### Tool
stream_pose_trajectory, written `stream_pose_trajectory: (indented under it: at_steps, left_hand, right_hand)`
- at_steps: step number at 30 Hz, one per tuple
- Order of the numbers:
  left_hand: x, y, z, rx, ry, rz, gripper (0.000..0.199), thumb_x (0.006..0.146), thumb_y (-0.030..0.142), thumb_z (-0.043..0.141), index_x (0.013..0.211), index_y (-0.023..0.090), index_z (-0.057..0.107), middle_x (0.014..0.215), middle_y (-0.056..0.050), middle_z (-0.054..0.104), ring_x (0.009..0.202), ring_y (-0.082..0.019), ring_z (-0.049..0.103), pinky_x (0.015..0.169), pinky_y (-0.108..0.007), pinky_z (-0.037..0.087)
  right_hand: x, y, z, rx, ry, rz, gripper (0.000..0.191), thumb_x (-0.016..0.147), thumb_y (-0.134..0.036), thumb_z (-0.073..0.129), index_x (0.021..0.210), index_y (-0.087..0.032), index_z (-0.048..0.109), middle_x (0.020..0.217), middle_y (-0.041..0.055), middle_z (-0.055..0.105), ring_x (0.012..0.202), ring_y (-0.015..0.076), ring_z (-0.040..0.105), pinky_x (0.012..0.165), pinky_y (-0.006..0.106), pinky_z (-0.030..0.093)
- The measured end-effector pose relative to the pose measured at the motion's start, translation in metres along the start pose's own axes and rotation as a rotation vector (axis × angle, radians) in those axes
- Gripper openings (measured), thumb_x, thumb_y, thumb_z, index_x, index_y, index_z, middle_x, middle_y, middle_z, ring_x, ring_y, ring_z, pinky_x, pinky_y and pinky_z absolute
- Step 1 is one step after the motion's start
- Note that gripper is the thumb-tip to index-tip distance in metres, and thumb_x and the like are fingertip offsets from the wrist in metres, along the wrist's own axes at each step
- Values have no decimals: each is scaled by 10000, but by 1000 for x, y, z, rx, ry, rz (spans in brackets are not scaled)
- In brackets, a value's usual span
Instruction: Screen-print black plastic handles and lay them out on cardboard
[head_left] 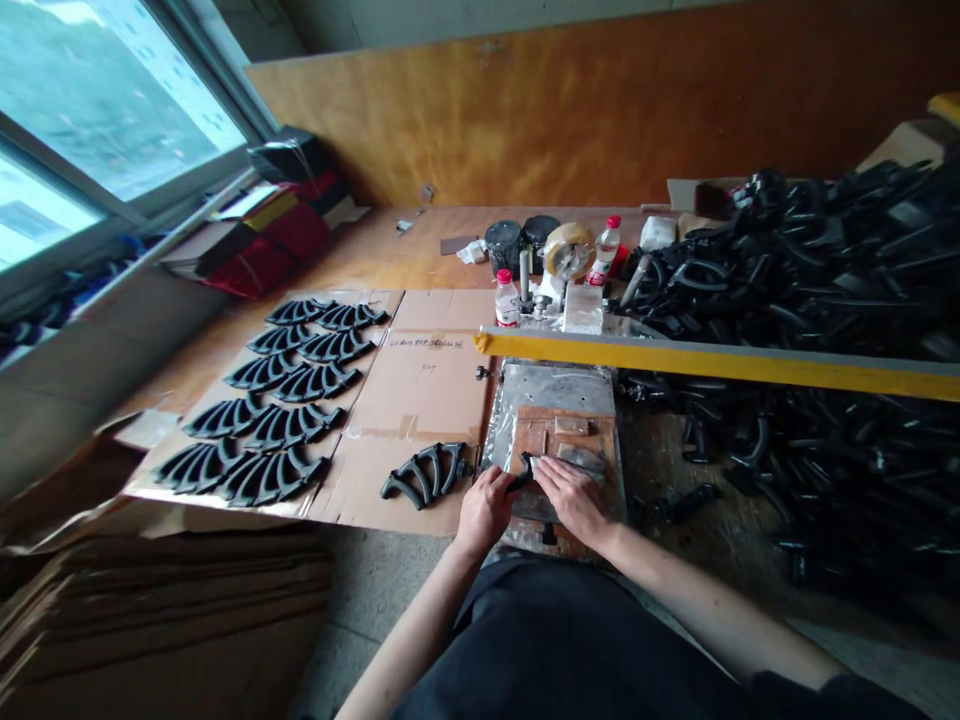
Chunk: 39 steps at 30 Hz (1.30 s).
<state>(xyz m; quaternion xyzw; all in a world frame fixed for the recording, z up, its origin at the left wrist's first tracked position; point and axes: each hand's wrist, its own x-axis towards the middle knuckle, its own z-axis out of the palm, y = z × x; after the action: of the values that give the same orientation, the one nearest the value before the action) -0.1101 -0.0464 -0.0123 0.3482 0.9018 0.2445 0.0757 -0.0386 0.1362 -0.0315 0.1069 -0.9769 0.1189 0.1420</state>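
My left hand (486, 508) is closed around a short black curved tube (520, 478) over the work plate. From the other side, the fingers of my right hand (568, 492) reach forward and press together at the tube's upper end. A small whitish spot shows at those fingertips, too small to name. Beneath both hands is a brown board (531, 424) with small blocks on it, resting on a grey metal plate (517, 385). Left of my left hand, a fanned row of black curved tubes (427, 474) lies on flattened cardboard (367, 500).
Several fanned rows of tubes (281, 425) lie further left. A yellow-edged bar (712, 365) crosses above the bench toward a large heap of black parts (817, 270). Behind the plate stand bottles (507, 300), dark tubs (503, 245) and a tape roll (568, 250).
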Motion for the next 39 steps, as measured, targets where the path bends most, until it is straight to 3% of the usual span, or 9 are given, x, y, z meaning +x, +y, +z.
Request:
stream_pose_trajectory:
  at_steps: [6,13,19,22,27,31,35,39]
  left_hand:
    - [2,-2,0,11,-5,8,109,840,164,645,946,175,664,860,-38,615,843,-172,605,777,-259,488]
    - [2,-4,2,-14,-5,25,109,851,158,623,952,177,658,869,-38,611,846,-165,596,780,-257,481]
    - [3,-2,-2,-1,-39,-11,110,843,164,631,945,191,662,870,-35,614,873,-176,605,794,-268,483]
    - [3,-1,-7,-10,-61,-26,141,831,175,650,970,196,661,888,-33,625,890,-178,617,804,-266,485]
    - [9,3,-7,4,-45,-72,136,844,239,643,973,210,673,888,-29,639,840,-170,636,738,-255,484]
    - [20,17,1,72,-9,-24,161,854,286,638,992,210,674,894,-38,665,864,-195,638,771,-294,484]
    - [28,29,4,173,57,50,246,882,365,598,1073,221,653,1013,-65,675,942,-227,623,833,-348,473]
    - [29,29,7,220,25,26,302,827,439,655,1036,222,645,976,-67,659,932,-250,611,805,-358,471]
  right_hand:
    - [23,-1,5,-39,-10,-6,375,879,-50,460,1199,-71,654,1206,167,664,1136,256,621,961,372,529]
    - [10,-1,-6,-46,-31,-45,363,876,-47,474,1192,-72,649,1213,158,661,1146,260,609,963,374,523]
    - [60,4,-7,71,-131,12,253,870,-59,518,1028,-122,706,1059,134,715,1091,253,633,938,364,522]
    - [62,20,-19,209,-44,144,294,881,-78,495,1064,-160,710,1101,107,714,1088,247,639,963,391,507]
    - [18,61,-47,793,232,707,299,888,-308,521,1083,-188,713,1090,88,725,986,236,681,869,384,542]
    - [-10,70,-57,1300,419,1047,449,691,-485,735,989,-150,720,973,114,746,812,250,703,695,365,564]
    - [-12,57,-54,1383,473,1090,466,662,-478,766,988,-151,710,988,117,740,814,235,695,677,330,548]
    - [-4,50,-45,1141,463,961,507,783,-439,638,1196,-144,640,1006,110,735,844,221,685,738,344,547]
